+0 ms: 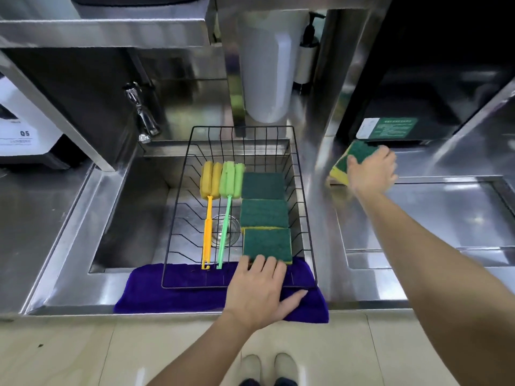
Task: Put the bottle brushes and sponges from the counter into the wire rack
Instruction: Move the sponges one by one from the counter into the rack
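A black wire rack (178,207) sits over the sink, its near end on a purple cloth (156,288). Inside lie a yellow bottle brush (208,190), a green bottle brush (229,188) and three green-topped sponges in a column: far (262,185), middle (264,213) and near (267,243). My left hand (257,291) lies flat at the rack's near edge, fingertips touching the near sponge. On the counter to the right, my right hand (372,174) grips a green-and-yellow sponge (347,161), tilted up off the steel.
A chrome tap (142,112) stands behind the sink's left corner. A white cylinder (266,76) and a pump bottle (306,51) stand behind the rack. A black appliance with a green label (390,129) sits at the back right. A recessed steel panel (418,218) lies under my right arm.
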`<control>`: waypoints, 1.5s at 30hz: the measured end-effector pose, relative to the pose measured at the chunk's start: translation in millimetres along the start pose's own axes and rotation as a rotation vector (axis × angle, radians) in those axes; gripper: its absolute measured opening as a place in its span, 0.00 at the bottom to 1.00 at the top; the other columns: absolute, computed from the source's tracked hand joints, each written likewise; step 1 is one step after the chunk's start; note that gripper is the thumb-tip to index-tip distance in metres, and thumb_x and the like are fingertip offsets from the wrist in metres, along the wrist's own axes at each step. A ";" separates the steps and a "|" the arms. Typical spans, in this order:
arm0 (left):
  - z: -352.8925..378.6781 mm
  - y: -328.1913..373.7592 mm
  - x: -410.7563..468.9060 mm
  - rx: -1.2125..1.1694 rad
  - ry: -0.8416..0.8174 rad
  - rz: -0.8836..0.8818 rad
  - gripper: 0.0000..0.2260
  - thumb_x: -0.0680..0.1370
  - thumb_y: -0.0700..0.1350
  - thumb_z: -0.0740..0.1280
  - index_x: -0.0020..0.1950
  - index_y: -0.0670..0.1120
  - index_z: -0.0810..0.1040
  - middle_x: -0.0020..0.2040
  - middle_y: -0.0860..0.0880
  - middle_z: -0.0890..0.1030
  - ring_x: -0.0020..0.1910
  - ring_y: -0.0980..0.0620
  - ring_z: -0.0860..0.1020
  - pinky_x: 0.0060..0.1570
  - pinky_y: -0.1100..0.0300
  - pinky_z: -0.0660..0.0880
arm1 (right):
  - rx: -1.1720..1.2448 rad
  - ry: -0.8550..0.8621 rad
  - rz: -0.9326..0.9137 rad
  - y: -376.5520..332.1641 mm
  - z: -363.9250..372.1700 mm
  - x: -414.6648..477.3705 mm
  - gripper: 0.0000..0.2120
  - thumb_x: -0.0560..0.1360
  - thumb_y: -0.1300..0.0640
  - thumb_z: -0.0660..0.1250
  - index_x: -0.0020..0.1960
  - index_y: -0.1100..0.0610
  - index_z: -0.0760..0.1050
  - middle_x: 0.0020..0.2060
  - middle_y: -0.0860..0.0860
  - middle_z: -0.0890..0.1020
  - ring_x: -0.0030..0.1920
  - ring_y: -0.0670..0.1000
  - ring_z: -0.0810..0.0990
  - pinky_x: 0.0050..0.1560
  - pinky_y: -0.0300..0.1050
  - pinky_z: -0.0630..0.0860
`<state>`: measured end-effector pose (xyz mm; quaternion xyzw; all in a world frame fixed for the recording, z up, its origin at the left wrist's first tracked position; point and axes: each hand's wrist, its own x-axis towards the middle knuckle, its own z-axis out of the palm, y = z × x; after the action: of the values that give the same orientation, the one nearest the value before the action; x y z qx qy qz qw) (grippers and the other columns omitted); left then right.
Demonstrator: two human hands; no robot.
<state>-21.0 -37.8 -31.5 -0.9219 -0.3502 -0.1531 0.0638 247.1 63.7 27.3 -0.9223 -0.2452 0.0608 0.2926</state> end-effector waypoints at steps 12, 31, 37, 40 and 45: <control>8.7 15.6 5.9 -0.035 0.088 0.028 0.23 0.75 0.63 0.59 0.41 0.44 0.78 0.35 0.48 0.77 0.34 0.46 0.74 0.33 0.54 0.69 | 0.835 -0.376 0.592 22.8 11.9 10.7 0.24 0.64 0.49 0.73 0.55 0.56 0.69 0.50 0.50 0.78 0.46 0.51 0.78 0.43 0.42 0.74; 6.5 -4.8 -9.6 -0.069 0.136 -0.007 0.22 0.75 0.63 0.61 0.42 0.44 0.78 0.35 0.48 0.77 0.34 0.47 0.74 0.35 0.55 0.69 | 0.350 -0.522 -0.452 -87.5 32.2 -26.0 0.16 0.71 0.59 0.72 0.55 0.56 0.69 0.54 0.58 0.75 0.53 0.56 0.75 0.60 0.51 0.74; 4.6 -4.2 -9.0 -0.104 0.110 -0.018 0.21 0.75 0.63 0.61 0.41 0.45 0.76 0.36 0.48 0.76 0.35 0.48 0.73 0.35 0.56 0.68 | 0.026 -0.462 -0.520 -104.6 58.8 -23.0 0.20 0.76 0.59 0.66 0.66 0.61 0.69 0.62 0.64 0.74 0.62 0.63 0.73 0.63 0.51 0.69; 3.1 -3.1 -8.0 -0.097 0.109 -0.019 0.21 0.75 0.63 0.62 0.41 0.45 0.76 0.35 0.49 0.76 0.35 0.49 0.73 0.36 0.56 0.67 | -0.156 -0.444 -0.605 -110.3 66.3 -27.3 0.18 0.78 0.61 0.62 0.66 0.61 0.64 0.59 0.66 0.75 0.59 0.67 0.74 0.56 0.55 0.72; 3.0 -4.0 -8.4 -0.092 0.119 -0.023 0.20 0.74 0.62 0.63 0.40 0.45 0.77 0.36 0.49 0.77 0.35 0.49 0.73 0.36 0.57 0.67 | -0.317 -0.464 -0.638 -120.7 78.0 -26.5 0.16 0.78 0.62 0.60 0.65 0.62 0.64 0.59 0.68 0.74 0.61 0.68 0.72 0.56 0.57 0.72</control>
<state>-28.9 -39.4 -37.1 -0.9091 -0.3489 -0.2241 0.0402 153.8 176.1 31.2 -0.7954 -0.5842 0.1349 0.0884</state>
